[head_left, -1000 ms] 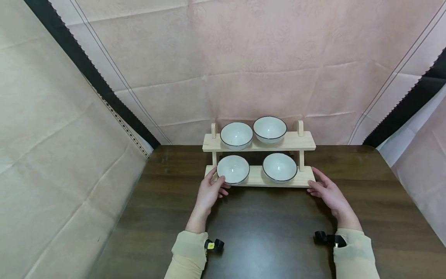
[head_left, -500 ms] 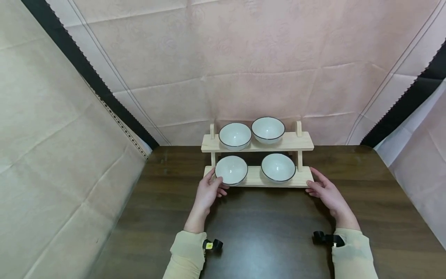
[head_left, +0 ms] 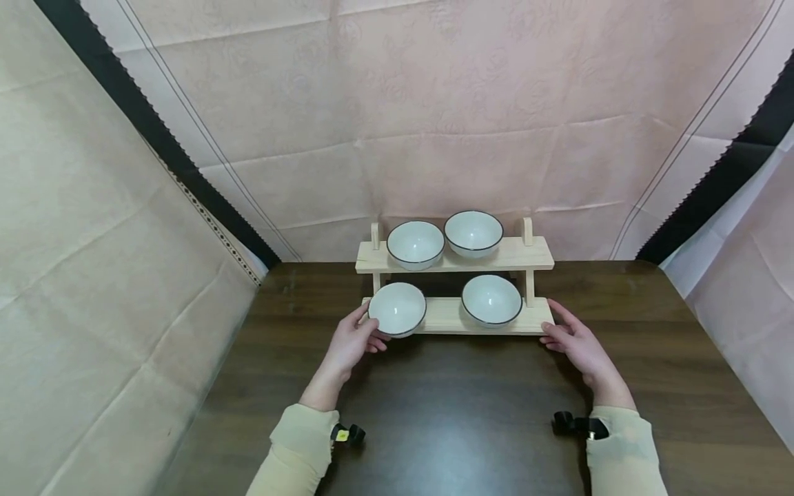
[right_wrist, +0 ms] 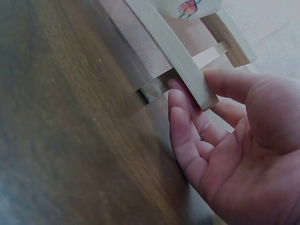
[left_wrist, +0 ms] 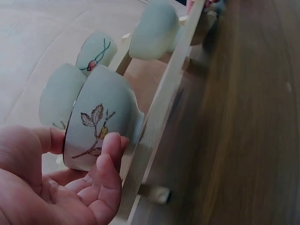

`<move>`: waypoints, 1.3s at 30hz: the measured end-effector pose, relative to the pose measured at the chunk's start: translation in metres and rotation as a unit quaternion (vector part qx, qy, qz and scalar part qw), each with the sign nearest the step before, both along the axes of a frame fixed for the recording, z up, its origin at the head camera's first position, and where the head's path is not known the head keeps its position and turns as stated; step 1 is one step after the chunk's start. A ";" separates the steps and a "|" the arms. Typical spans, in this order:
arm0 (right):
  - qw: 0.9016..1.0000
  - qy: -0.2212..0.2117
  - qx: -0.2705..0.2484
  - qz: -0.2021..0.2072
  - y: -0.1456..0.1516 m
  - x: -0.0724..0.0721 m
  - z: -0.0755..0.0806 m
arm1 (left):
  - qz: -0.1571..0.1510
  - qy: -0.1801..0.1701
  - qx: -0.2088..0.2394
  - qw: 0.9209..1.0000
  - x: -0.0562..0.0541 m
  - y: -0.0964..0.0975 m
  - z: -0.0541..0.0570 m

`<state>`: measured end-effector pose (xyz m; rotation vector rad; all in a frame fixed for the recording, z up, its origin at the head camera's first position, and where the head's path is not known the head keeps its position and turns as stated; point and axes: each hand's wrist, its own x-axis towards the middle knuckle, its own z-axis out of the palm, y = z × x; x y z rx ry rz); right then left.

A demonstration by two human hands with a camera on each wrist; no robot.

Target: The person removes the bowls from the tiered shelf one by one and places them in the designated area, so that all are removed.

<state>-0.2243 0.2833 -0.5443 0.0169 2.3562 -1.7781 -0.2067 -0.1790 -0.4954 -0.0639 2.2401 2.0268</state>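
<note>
My left hand (head_left: 349, 346) grips the lower-left white bowl (head_left: 398, 308) at its left side, thumb at the dark rim and fingers beneath. In the left wrist view this bowl (left_wrist: 96, 117) shows a painted leafy twig on its outside. It overlaps the left end of the lower board of a two-tier wooden rack (head_left: 443, 320). My right hand (head_left: 578, 350) pinches the rack's lower right corner; in the right wrist view the thumb lies over the board (right_wrist: 197, 82) and the fingers curl underneath. Another bowl (head_left: 492, 300) sits on the lower tier's right part.
Two more matching bowls, a left one (head_left: 415, 245) and a right one (head_left: 474, 233), stand side by side on the upper tier. The rack rests at the back of a dark wooden table (head_left: 446, 413), close before a pale cloth backdrop (head_left: 459, 138).
My left hand has shifted left and slightly toward me with the lower-left bowl, widening the gap to the bowl beside it. The right hand keeps its hold on the rack.
</note>
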 end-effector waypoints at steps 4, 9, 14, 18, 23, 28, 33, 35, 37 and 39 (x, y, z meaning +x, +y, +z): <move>1.000 -0.002 0.000 0.003 -0.003 -0.002 0.000 | -0.011 0.000 -0.022 1.000 0.003 -0.023 0.004; 1.000 -0.002 -0.005 0.005 -0.004 -0.004 0.001 | -0.025 0.003 -0.053 0.998 0.007 -0.051 0.009; 1.000 0.005 -0.012 0.004 -0.003 -0.004 0.001 | -0.031 0.009 -0.087 0.996 0.012 -0.079 0.014; 1.000 0.011 -0.007 0.004 -0.002 -0.002 0.003 | -0.037 0.003 -0.109 0.993 0.018 -0.102 0.015; 1.000 0.015 -0.004 0.007 -0.003 0.001 0.006 | -0.059 -0.009 -0.133 0.989 0.029 -0.136 0.015; 1.000 0.018 -0.004 0.006 -0.002 0.002 0.005 | -0.086 -0.009 -0.148 0.985 0.036 -0.169 0.012; 1.000 0.014 -0.001 0.007 -0.001 0.001 0.003 | -0.100 -0.007 -0.163 0.981 0.044 -0.197 0.014; 1.000 0.011 0.003 0.009 0.000 0.001 0.002 | -0.105 -0.007 -0.163 0.981 0.046 -0.207 0.015; 1.000 0.009 0.005 0.009 0.000 0.001 0.001 | -0.111 -0.005 -0.163 0.980 0.048 -0.219 0.016; 1.000 0.007 0.005 0.010 0.001 0.001 0.000 | -0.116 -0.004 -0.165 0.979 0.050 -0.230 0.017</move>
